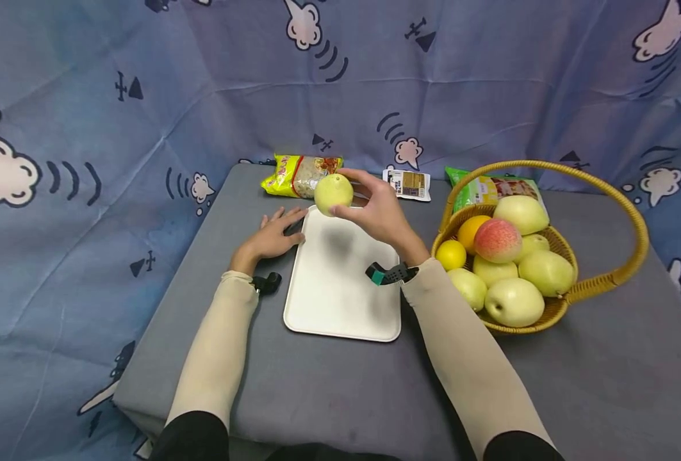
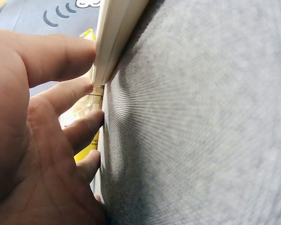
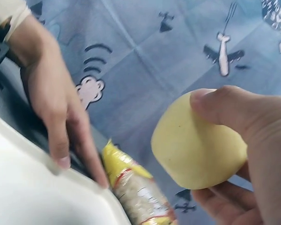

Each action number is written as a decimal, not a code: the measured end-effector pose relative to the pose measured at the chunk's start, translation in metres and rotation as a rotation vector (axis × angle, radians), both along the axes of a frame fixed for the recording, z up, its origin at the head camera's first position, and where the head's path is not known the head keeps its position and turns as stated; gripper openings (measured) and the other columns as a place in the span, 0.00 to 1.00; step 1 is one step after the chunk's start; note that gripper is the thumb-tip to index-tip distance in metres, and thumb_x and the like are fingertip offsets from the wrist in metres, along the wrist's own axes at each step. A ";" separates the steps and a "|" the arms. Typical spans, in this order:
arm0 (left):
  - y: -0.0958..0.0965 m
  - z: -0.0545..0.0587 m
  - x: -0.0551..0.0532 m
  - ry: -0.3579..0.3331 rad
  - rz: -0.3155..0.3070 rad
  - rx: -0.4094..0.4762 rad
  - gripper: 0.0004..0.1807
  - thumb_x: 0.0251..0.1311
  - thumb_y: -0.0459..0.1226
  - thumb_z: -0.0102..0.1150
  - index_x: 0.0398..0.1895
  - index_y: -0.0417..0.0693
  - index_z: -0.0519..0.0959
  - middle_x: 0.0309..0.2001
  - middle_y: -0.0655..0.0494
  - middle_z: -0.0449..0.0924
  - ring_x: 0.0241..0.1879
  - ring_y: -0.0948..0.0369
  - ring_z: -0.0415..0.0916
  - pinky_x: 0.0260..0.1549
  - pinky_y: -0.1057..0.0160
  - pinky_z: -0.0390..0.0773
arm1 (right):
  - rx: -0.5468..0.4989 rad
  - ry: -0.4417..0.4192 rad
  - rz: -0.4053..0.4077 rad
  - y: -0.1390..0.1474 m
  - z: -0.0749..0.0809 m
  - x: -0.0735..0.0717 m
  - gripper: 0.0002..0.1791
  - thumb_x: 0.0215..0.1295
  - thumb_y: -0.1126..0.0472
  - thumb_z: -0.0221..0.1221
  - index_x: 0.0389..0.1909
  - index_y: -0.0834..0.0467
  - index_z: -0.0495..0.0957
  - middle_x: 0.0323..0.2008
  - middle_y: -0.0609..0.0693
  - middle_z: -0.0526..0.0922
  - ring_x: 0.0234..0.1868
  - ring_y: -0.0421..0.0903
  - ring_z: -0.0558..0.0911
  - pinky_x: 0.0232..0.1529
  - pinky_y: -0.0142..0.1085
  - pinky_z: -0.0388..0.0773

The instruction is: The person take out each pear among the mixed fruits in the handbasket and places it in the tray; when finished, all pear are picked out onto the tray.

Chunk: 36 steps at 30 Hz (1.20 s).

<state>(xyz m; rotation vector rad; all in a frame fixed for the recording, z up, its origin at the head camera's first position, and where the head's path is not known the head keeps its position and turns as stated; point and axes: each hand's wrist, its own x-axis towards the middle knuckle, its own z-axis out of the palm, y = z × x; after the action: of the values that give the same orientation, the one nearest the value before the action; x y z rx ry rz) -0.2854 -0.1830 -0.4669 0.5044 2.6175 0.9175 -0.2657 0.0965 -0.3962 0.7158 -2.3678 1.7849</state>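
My right hand (image 1: 382, 210) grips a round yellow-green apple (image 1: 332, 194) between thumb and fingers, above the far end of a white rectangular tray (image 1: 334, 294). In the right wrist view the thumb lies across one side of the apple (image 3: 192, 145), with fingers behind it. Beside the tray's left edge, my left hand (image 1: 273, 238) rests on the grey table with its fingers extended. Its thumb touches the tray's side wall (image 2: 113, 37) in the left wrist view.
A handled wicker basket (image 1: 567, 301) full of apples, a peach (image 1: 498, 240) and orange and yellow fruit stands right of the tray. Behind the tray lie a yellow bag (image 1: 300, 176) and a small white packet (image 1: 408, 184). A green bag (image 1: 458, 182) lies behind the basket.
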 end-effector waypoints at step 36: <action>-0.003 -0.006 -0.003 -0.012 0.002 0.029 0.38 0.84 0.46 0.54 0.91 0.55 0.55 0.91 0.49 0.47 0.91 0.43 0.28 0.85 0.35 0.20 | 0.061 -0.118 -0.122 -0.036 -0.091 -0.039 0.44 0.62 0.61 0.81 0.79 0.59 0.74 0.73 0.61 0.80 0.70 0.58 0.83 0.70 0.42 0.84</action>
<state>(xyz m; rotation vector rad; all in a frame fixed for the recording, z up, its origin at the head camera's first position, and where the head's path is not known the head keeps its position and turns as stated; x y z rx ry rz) -0.2886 -0.1863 -0.4725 0.5018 2.5981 0.9581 -0.3046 0.0602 -0.4869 0.4735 -2.4913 1.7577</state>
